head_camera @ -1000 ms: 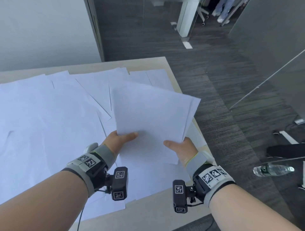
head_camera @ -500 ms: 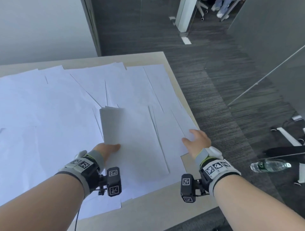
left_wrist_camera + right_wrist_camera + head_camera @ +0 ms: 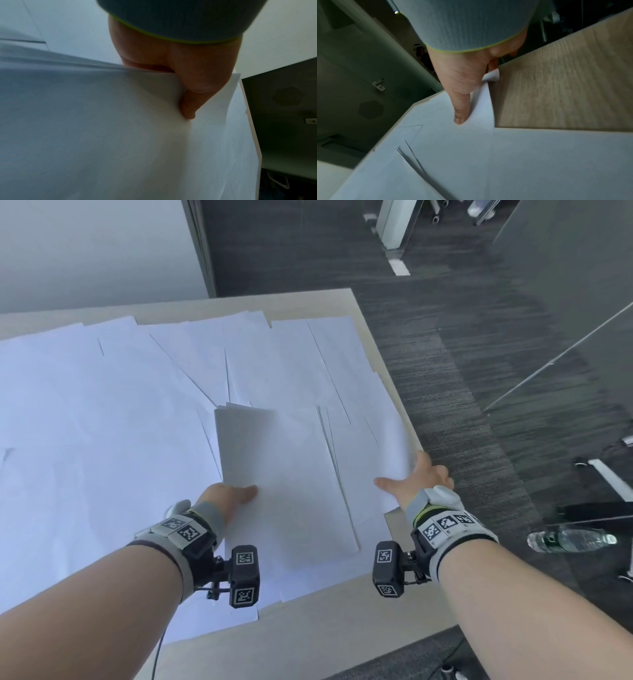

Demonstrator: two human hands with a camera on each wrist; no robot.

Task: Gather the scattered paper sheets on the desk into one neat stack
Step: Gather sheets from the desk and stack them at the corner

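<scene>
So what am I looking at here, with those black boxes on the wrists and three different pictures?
No robot: a person wearing cameras. The head view looks down from the forehead; the other two views come from a black wrist camera on each arm. White paper sheets lie scattered over the pale wooden desk. The left hand holds a gathered stack of white sheets, thumb on top. The right hand pinches a loose white sheet at the desk's right edge. A clear plastic bottle lies on the floor.
</scene>
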